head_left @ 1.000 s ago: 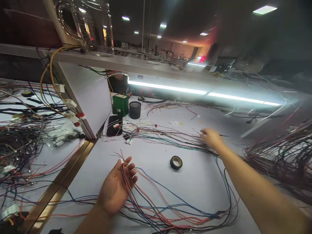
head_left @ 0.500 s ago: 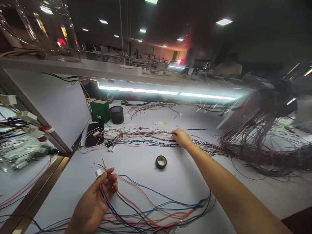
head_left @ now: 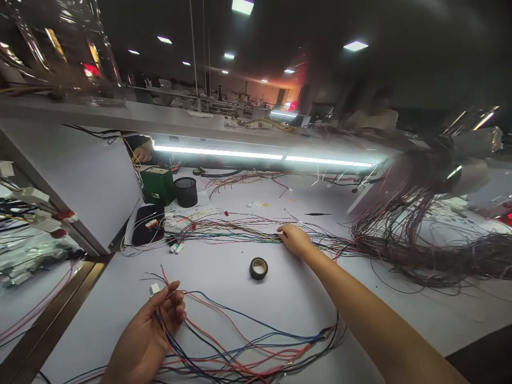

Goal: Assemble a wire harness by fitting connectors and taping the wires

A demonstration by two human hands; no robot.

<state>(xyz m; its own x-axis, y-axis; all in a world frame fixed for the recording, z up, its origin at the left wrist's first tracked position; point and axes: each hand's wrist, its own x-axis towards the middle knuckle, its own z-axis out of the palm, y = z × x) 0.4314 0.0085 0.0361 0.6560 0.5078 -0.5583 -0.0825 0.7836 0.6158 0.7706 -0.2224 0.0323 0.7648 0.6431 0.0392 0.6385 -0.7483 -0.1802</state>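
Note:
My left hand (head_left: 146, 333), palm turned up with curled fingers, holds several red, blue and black wires (head_left: 192, 346) beside a white connector (head_left: 154, 288). Those wires run right across the near tabletop to a dark wrapped joint (head_left: 326, 333). Farther off, my right hand (head_left: 296, 240) reaches over a long bundle of thin multicoloured wires (head_left: 232, 233), its fingers closed on the bundle from above. Small white connectors (head_left: 176, 248) end that bundle at the left. A roll of black tape (head_left: 258, 268) lies between my two hands.
Behind the bundle stand a green box (head_left: 157, 185) and a black mesh cup (head_left: 186, 192). A thick heap of dark wires (head_left: 436, 250) covers the right side. Under a lit shelf (head_left: 224, 152), another person's hand (head_left: 143, 153) shows at back left.
My right hand has come slightly toward me, down onto the wire bundle. My left hand keeps its hold. The view has shifted a little, and another person's hand now shows at back left.

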